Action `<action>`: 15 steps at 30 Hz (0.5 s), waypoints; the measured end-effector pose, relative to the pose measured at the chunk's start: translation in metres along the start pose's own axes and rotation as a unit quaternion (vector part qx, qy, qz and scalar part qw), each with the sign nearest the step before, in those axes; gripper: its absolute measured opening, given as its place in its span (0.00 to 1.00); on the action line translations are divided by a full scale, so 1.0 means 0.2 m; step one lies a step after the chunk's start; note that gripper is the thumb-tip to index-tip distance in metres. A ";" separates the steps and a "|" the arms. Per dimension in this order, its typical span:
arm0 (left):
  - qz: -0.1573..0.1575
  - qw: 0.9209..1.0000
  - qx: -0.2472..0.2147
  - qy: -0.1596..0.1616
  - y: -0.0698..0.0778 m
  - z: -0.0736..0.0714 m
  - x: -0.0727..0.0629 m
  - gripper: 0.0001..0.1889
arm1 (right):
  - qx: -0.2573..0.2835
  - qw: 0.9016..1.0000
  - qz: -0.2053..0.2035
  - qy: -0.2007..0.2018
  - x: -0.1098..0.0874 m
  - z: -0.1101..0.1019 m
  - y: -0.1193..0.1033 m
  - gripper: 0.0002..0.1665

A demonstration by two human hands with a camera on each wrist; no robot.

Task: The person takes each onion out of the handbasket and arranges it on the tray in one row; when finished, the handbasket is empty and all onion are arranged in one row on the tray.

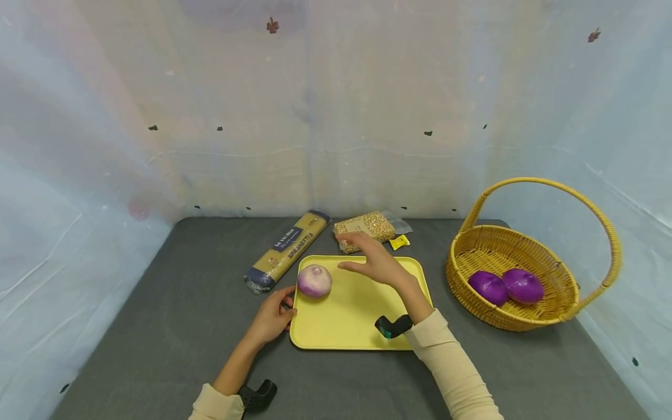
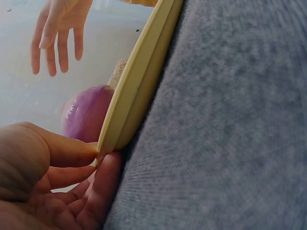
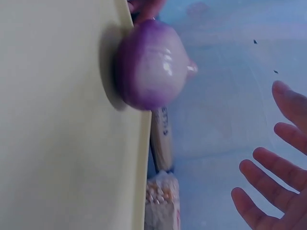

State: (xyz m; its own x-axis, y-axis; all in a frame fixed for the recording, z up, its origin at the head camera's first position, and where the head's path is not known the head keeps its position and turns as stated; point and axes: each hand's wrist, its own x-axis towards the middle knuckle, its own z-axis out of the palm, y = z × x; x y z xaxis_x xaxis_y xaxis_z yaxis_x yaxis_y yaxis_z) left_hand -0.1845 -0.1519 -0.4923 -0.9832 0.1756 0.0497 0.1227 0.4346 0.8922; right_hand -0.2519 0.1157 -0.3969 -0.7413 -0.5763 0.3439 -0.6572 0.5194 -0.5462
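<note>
A purple-and-white onion [image 1: 314, 281] sits at the left end of a yellow tray [image 1: 346, 326] on the dark cloth. My left hand [image 1: 272, 315] pinches the tray's left rim between thumb and fingers, as the left wrist view shows up close. Above the tray, my right hand [image 1: 375, 261] hovers with fingers spread and nothing in them. In the right wrist view, the right hand [image 3: 278, 177] is apart from the onion [image 3: 152, 66], its fingers loosely extended.
Behind the tray lie a spaghetti pack [image 1: 289, 251], a bag of yellow kernels [image 1: 367, 228] and a small yellow packet [image 1: 399, 242]. To the right stands a yellow wicker basket [image 1: 467, 300] with a tall handle, holding two purple onions [image 1: 523, 286]. A pale curtain [image 1: 336, 116] hangs behind.
</note>
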 end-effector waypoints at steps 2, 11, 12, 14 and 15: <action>-0.002 1.000 0.002 0.002 0.00 0.00 0.00 0.25 | 0.004 1.000 0.000 0.010 -0.01 -0.02 0.01 0.36; -0.012 1.000 0.004 0.000 0.01 0.00 0.00 0.25 | 0.034 0.998 0.031 0.038 -0.08 -0.13 0.05 0.37; -0.012 1.000 0.005 0.001 0.01 0.00 0.00 0.25 | 0.032 0.998 0.034 0.040 -0.09 -0.14 0.06 0.37; -0.010 1.000 0.004 0.003 0.01 0.00 0.00 0.25 | 0.032 0.998 0.033 0.047 -0.10 -0.16 0.07 0.37; -0.007 1.000 0.003 0.003 0.01 0.00 0.00 0.25 | 0.031 0.998 0.035 0.050 -0.11 -0.18 0.08 0.37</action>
State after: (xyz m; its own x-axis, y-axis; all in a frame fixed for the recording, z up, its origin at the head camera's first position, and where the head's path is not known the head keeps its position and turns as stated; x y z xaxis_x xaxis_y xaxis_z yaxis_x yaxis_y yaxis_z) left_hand -0.1847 -0.1512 -0.4907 -0.9856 0.1640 0.0402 0.1100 0.4431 0.8897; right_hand -0.2502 0.1586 -0.3861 -0.7967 -0.4733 0.3759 -0.5963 0.5136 -0.6170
